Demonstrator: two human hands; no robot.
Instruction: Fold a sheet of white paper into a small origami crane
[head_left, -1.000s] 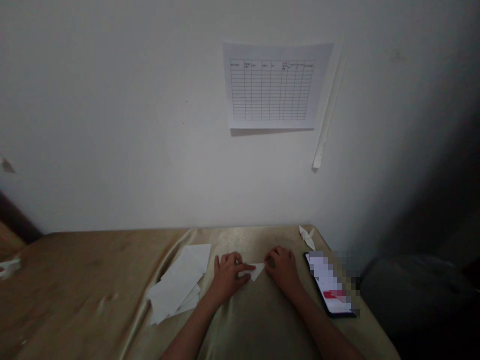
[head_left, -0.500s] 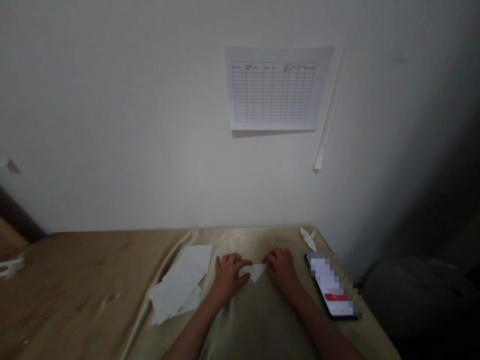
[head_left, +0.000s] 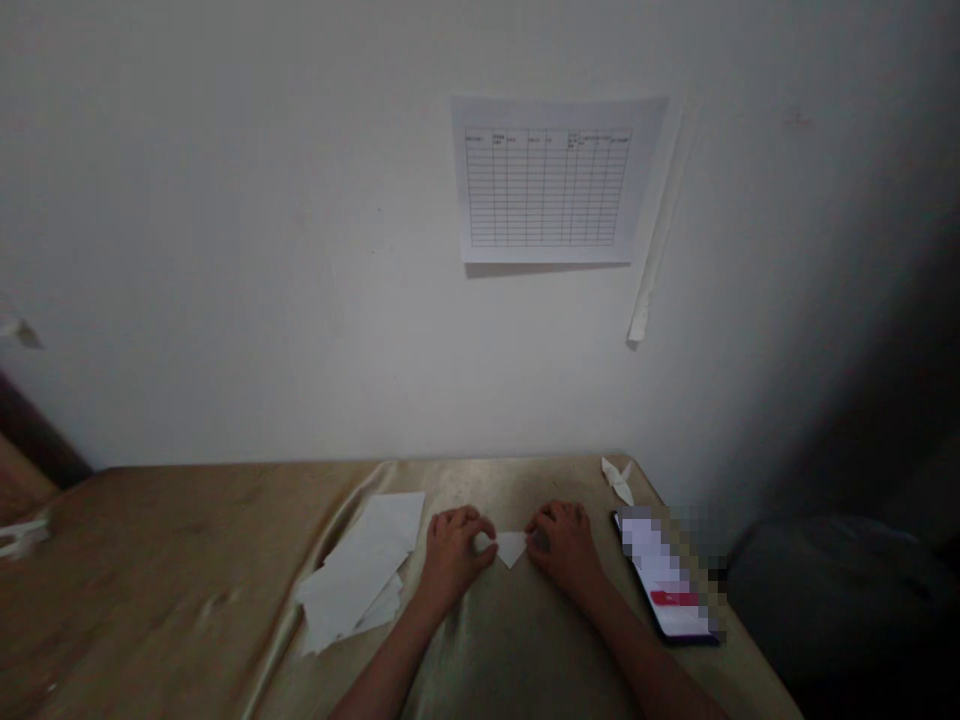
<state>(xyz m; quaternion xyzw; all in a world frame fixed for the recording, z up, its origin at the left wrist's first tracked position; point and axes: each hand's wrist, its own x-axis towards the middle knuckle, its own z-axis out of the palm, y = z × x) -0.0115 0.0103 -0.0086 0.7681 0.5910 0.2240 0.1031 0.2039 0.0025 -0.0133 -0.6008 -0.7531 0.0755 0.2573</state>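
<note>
Between my two hands a small white piece of folded paper [head_left: 511,550] lies on the cloth, its point towards me. My left hand [head_left: 455,540] pinches its left corner between thumb and forefinger, the other fingers curled. At the right corner, my right hand [head_left: 559,535] grips the paper with thumb and fingertips, partly covering it. To the left of my left hand is a loose pile of white paper sheets [head_left: 367,560], overlapping at different angles.
A phone [head_left: 660,580] with a lit, partly blurred screen lies right of my right arm. Beyond it sits a small folded white paper shape [head_left: 618,481]. The satiny tablecloth [head_left: 187,600] has a long crease. A printed table sheet [head_left: 551,185] hangs on the wall.
My left thumb and forefinger have shifted to the paper's left corner, and my right fingers now cover its right corner. The paper stays in about the same place.
</note>
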